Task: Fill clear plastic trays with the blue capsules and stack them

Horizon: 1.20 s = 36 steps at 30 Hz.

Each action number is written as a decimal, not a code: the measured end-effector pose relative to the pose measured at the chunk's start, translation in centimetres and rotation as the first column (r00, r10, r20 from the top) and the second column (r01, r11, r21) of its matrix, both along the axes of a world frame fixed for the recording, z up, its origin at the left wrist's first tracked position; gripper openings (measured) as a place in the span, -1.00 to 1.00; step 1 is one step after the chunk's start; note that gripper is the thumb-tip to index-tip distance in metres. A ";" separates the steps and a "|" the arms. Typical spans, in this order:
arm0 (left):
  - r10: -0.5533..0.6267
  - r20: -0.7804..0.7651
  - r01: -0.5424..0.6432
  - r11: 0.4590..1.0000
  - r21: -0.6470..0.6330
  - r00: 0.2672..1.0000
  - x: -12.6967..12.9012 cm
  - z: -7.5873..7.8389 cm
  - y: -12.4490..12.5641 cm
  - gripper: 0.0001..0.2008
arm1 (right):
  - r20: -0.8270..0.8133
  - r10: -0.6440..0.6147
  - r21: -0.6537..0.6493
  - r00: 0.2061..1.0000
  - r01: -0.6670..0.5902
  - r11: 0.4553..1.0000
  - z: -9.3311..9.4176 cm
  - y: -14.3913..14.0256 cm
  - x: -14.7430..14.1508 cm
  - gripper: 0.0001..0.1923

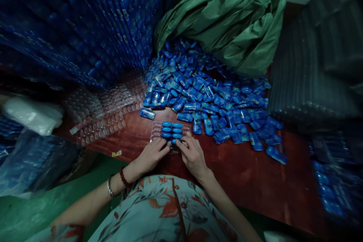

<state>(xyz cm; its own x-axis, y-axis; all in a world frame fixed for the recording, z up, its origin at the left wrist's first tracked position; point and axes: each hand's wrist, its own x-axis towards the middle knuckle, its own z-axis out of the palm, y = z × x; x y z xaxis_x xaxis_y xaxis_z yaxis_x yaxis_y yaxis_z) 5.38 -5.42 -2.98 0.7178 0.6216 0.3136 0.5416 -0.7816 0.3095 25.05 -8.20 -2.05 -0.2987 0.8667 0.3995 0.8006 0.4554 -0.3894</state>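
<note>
My left hand (153,153) and right hand (194,155) meet at the nearest glossy blue oval pieces (177,130); whether the fingers grip, I cannot tell. The pieces sit in a clear plastic moulded tray (156,129) on the reddish-brown tabletop (241,170), before heaped shiny blue packets (195,92).

On the table (241,174), packets (194,93) lie between the tray (156,129) and the sack (241,26) (other trays (103,124) further left).
</note>
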 end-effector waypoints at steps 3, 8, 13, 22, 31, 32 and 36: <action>-0.020 0.038 0.021 0.999 -0.031 0.999 -0.2 0.3 0.7 -0.72 | -0.061 -0.010 -0.046 0.998 0.008 0.999 0.1 0.4 0.3 -0.78; 0.142 0.213 -0.134 0.990 -0.051 0.967 -2.2 -0.1 2.5 -0.72 | -0.234 -0.251 -0.143 0.939 0.222 0.964 -0.4 3.0 2.7 -0.75; 0.645 0.047 -0.637 0.762 -0.116 0.762 -3.5 -0.8 7.2 -0.68 | 0.240 -0.296 -0.199 0.924 0.346 0.917 -0.5 7.3 3.5 -0.75; 0.570 -0.340 -0.622 0.781 -0.059 0.748 -2.3 -1.5 7.2 -0.73 | 0.374 -0.173 -0.147 0.911 0.242 0.959 -0.9 8.0 3.8 -0.75; 0.657 0.198 -0.561 0.735 -0.380 0.728 -4.4 0.5 1.1 -0.82 | -0.412 -0.455 -0.481 0.790 0.236 0.844 -0.9 -0.8 6.0 -0.76; 0.653 0.226 -0.554 0.743 -0.375 0.723 -4.6 1.1 0.1 -0.83 | -0.449 -0.467 -0.526 0.762 0.198 0.827 -0.7 -1.8 5.9 -0.77; 0.591 0.237 -0.489 0.788 -0.374 0.771 -4.2 2.3 -3.5 -0.85 | -0.431 -0.414 -0.543 0.802 0.135 0.829 0.3 -4.0 5.0 -0.80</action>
